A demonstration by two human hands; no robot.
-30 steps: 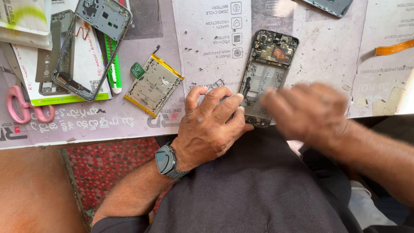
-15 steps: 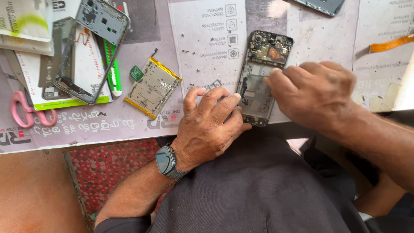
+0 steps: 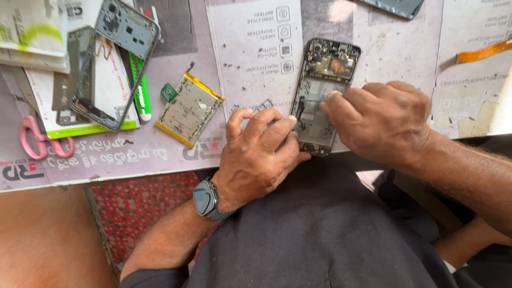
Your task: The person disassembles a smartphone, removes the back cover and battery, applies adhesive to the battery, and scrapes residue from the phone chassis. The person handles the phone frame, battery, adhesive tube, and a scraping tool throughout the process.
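While your right hand (image 3: 381, 120) is curling over the opened phone (image 3: 324, 90), its fingertips are pressing into the bare middle of the chassis; whether they are pinching a small part or a tool there cannot be told. Your left hand (image 3: 258, 154) is lying flat-fingered and grasping nothing, bracing the phone's lower left corner against the worktop (image 3: 416, 53), with a dark smartwatch (image 3: 205, 200) showing on that wrist.

The phone is lying face down with its back removed, its long axis running away from you and tilting slightly rightward at the far end, where the circuit board is sitting. It is resting right at the near edge of the worktop, directly between your two hands, and the right hand is the one over its centre.

Further left, a gold-edged battery (image 3: 189, 109) is lying at a slant, well apart from your left hand. Beyond it a grey phone frame (image 3: 114, 58) is resting over a green-handled tool (image 3: 140, 88), and pink scissors (image 3: 40, 141) are lying near the left edge. An orange flex strip (image 3: 482, 52) is lying at far right.
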